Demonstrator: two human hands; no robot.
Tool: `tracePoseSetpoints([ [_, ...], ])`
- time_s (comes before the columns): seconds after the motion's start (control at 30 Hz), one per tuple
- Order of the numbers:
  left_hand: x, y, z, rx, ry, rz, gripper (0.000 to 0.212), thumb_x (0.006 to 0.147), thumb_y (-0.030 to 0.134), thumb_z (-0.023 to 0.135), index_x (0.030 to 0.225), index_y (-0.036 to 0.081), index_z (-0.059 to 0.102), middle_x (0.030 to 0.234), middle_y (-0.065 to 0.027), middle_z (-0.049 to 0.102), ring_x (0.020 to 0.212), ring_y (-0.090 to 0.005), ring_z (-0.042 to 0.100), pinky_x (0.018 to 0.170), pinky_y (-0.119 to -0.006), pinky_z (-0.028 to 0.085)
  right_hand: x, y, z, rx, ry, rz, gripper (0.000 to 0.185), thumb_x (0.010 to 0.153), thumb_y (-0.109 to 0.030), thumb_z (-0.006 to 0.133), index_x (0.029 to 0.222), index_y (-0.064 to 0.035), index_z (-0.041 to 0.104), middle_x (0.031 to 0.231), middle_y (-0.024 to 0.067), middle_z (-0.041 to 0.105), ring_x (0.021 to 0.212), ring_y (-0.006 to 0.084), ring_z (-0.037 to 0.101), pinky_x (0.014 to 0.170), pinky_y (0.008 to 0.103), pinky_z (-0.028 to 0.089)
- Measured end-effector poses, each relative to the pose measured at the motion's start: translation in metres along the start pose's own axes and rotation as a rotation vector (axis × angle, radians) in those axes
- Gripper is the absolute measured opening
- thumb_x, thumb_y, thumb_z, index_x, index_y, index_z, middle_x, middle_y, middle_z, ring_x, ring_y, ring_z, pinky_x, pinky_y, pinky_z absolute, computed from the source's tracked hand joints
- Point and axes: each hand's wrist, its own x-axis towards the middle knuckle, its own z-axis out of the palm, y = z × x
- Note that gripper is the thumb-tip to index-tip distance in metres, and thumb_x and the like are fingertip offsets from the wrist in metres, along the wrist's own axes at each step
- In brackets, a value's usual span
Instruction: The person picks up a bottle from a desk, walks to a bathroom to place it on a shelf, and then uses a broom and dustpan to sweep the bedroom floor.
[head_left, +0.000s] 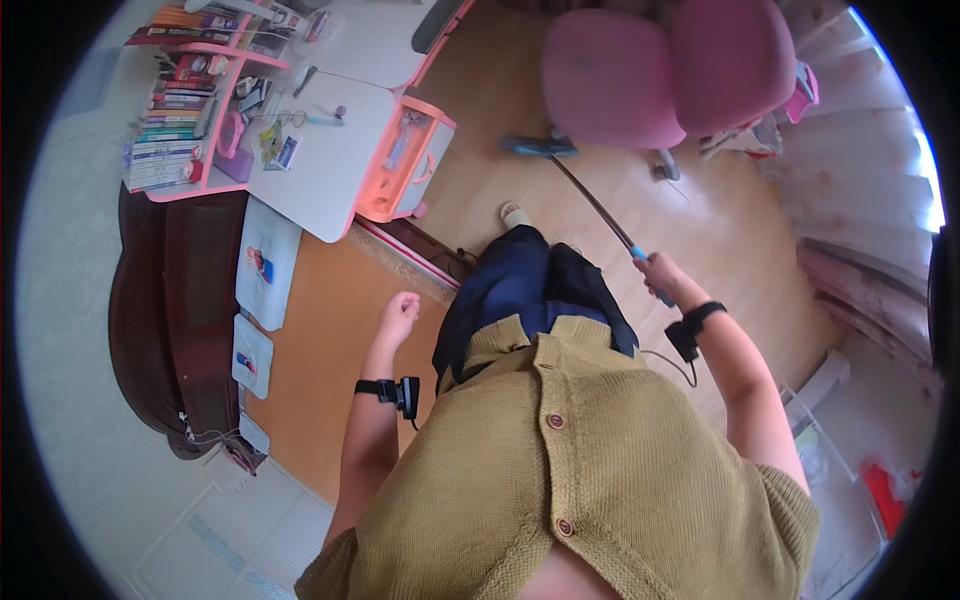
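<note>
My right hand (664, 276) is closed around the blue and grey grip of a long-handled floor tool (592, 201), a mop or broom; the picture does not settle which. Its wide blue-grey head (538, 145) rests on the wood-look floor beside the pink chair (611, 79). My left hand (400, 313) hangs at my left side, fingers curled in, with nothing visible in it. It is over the orange-brown bed surface (322, 375), apparently not touching it. One light slipper (514, 215) shows past my dark trousers.
A white desk (322, 150) with pink edging holds glasses (292, 118) and small items. Books (169, 142) fill its shelf. A drawer unit (405, 161) juts out beside it. The dark wooden headboard (202, 300) lies left. Curtains (840, 135) hang right. A chair caster (666, 166) stands near the tool.
</note>
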Motion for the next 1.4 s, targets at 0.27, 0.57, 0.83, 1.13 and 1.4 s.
tracePoseSetpoints([
  [0.27, -0.03, -0.037, 0.007, -0.019, -0.106, -0.146, 0.01, 0.083, 0.008, 0.05, 0.09, 0.002, 0.053, 0.07, -0.0036, 0.055, 0.061, -0.0119, 0.053, 0.056, -0.024, 0.043, -0.02, 0.107, -0.014, -0.397, 0.237, 0.088, 0.032, 0.081, -0.03, 0.05, 0.09, 0.0007, 0.056, 0.077, 0.0186, 0.06, 0.07, 0.0315, 0.06, 0.062, 0.0408, 0.047],
  [0.57, 0.086, 0.077, -0.024, 0.609, -0.312, 0.17, 0.011, 0.08, 0.011, 0.051, 0.082, 0.002, 0.056, 0.065, -0.0056, 0.055, 0.057, -0.0153, 0.054, 0.055, -0.028, 0.044, -0.139, 0.331, 0.071, 0.112, 0.303, 0.652, 0.041, 0.078, -0.034, 0.052, 0.104, -0.003, 0.057, 0.101, 0.0214, 0.058, 0.096, 0.033, 0.056, 0.082, 0.0398, 0.043],
  [0.83, 0.164, 0.268, 0.082, 0.764, -0.443, 0.581, 0.031, 0.077, 0.014, 0.054, 0.105, 0.001, 0.05, 0.076, -0.0128, 0.057, 0.071, -0.0216, 0.057, 0.066, -0.032, 0.046, -0.222, 0.362, 0.131, 0.134, 0.577, 0.853, 0.038, 0.079, -0.032, 0.049, 0.103, -0.0034, 0.057, 0.102, 0.0206, 0.057, 0.098, 0.0362, 0.053, 0.083, 0.0431, 0.042],
  [1.13, 0.2, 0.506, 0.255, 0.817, -0.33, 1.481, 0.064, 0.072, 0.009, 0.059, 0.129, 0.01, 0.031, 0.118, -0.018, 0.037, 0.101, -0.0282, 0.048, 0.087, -0.033, 0.04, -0.219, 0.302, 0.191, 0.786, 0.79, 0.858, 0.035, 0.079, -0.028, 0.056, 0.097, 0.0009, 0.06, 0.084, 0.0218, 0.061, 0.081, 0.035, 0.059, 0.072, 0.0386, 0.045],
  [1.4, 0.187, 0.664, 0.402, 1.825, -0.187, 1.971, 0.074, 0.063, 0.025, 0.071, 0.128, 0.021, 0.037, 0.133, -0.0085, 0.033, 0.128, -0.0272, 0.022, 0.101, -0.05, 0.021, -0.171, 0.193, 0.135, 0.654, 0.817, 0.726, 0.035, 0.079, -0.03, 0.053, 0.105, -0.006, 0.057, 0.095, 0.0197, 0.06, 0.091, 0.0359, 0.056, 0.079, 0.0406, 0.043],
])
